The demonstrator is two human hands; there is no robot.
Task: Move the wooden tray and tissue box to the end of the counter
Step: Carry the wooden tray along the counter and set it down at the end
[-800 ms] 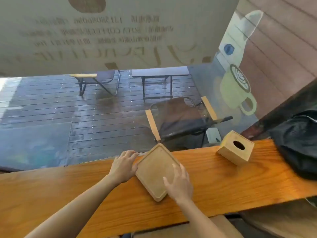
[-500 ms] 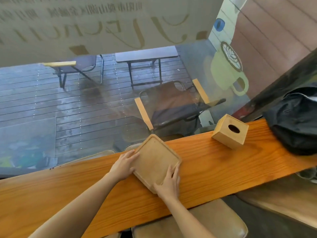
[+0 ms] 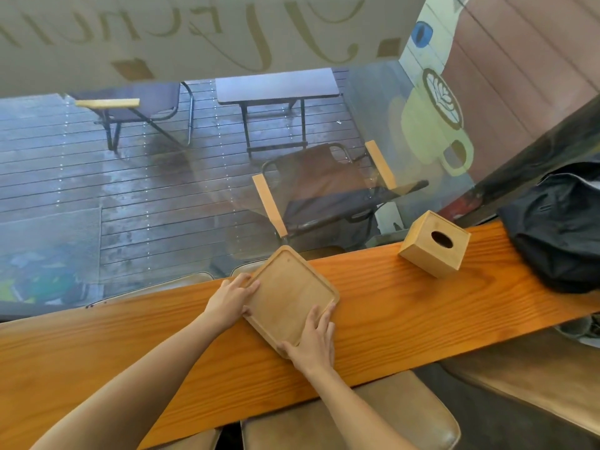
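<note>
A square wooden tray lies flat and empty on the long orange wooden counter, turned cornerwise to the edge. My left hand grips its left rim with fingers curled over the edge. My right hand holds its near right rim, fingers laid on the tray's inside. A cube-shaped wooden tissue box with an oval hole on top stands further right on the counter, apart from the tray and both hands.
A black bag lies on the counter's right end, just past the tissue box. A glass window runs along the counter's far edge. Brown padded stools stand below the near edge.
My right hand slid from the tray's top surface down to its near right rim. The left hand stays on the left rim. The view tilted down and closer.
</note>
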